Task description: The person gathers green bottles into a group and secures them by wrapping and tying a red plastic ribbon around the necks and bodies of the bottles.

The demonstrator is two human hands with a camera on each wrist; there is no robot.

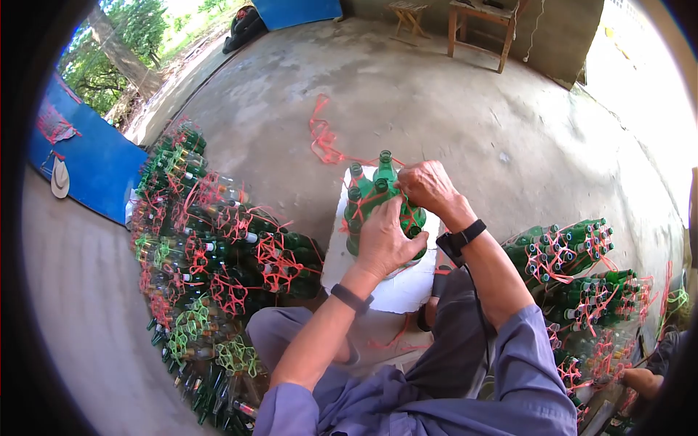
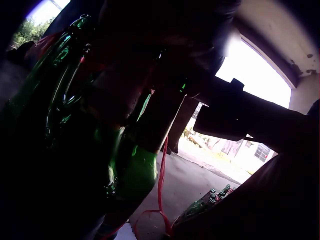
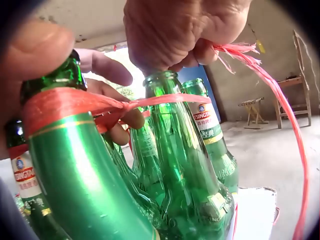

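Note:
A cluster of green beer bottles [image 1: 385, 173] stands upright on a white foam board [image 1: 336, 254] between the person's knees. Red plastic twine [image 3: 175, 99] runs around the bottle necks. My left hand [image 1: 385, 247] reaches over the near side, thumb and fingers curled about the neck of a bottle [image 3: 85, 165]. On the far right side, my right hand [image 1: 429, 190] is bent into a fist, gripping the frayed red twine end [image 3: 242, 50], just above a bottle mouth. In the left wrist view the bottles [image 2: 135, 172] are mostly in deep shadow.
Bundles of twine-tied bottles [image 1: 276, 261] crowd the left side, with more bundles [image 1: 582, 247] at right. A length of loose red twine [image 1: 323, 138] lies on the concrete floor ahead. A wooden stool [image 1: 408, 20] and a wooden chair [image 1: 480, 18] stand farther back.

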